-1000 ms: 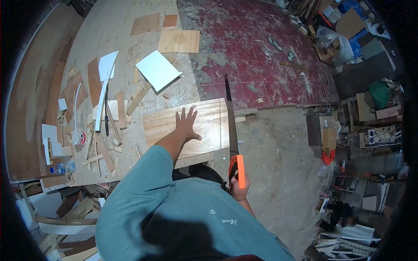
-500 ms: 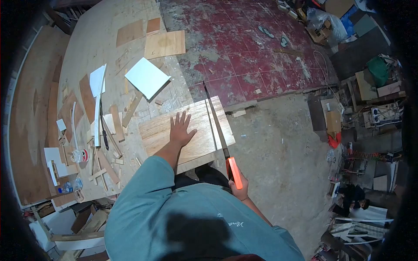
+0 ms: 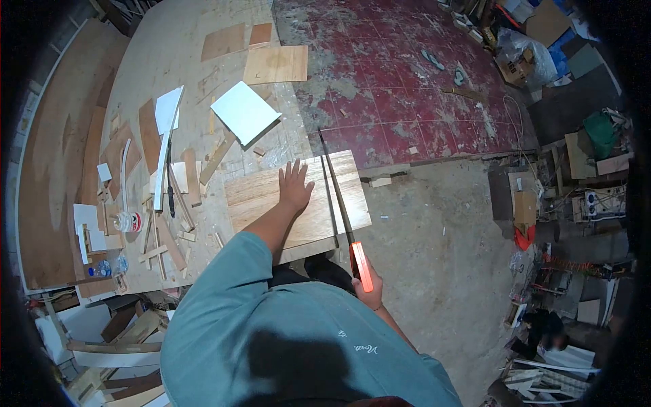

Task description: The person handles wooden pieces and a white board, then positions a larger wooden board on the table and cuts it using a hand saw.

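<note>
My left hand [image 3: 296,188] lies flat with fingers spread on a light wooden board [image 3: 261,197], near its middle. In my right hand [image 3: 369,288] is the orange handle of a hand saw [image 3: 338,192]. The saw's long dark blade points away from me across the right part of the board, and its tip reaches past the far edge. A narrow dark line runs beside the blade; whether it is a cut or a shadow I cannot tell. The board's right end sticks out over the worktable's [image 3: 291,122] edge.
A white panel [image 3: 245,113] and a plywood piece [image 3: 277,65] lie beyond the board. Wood offcuts [image 3: 192,183] and a jar [image 3: 127,222] are on the left. Another person [image 3: 542,332] is at the far lower right, near stacked strips [image 3: 536,383].
The view has shifted, so the table and board appear further right. The saw looks slightly more upright against the board. My left hand stays flat on the board.
</note>
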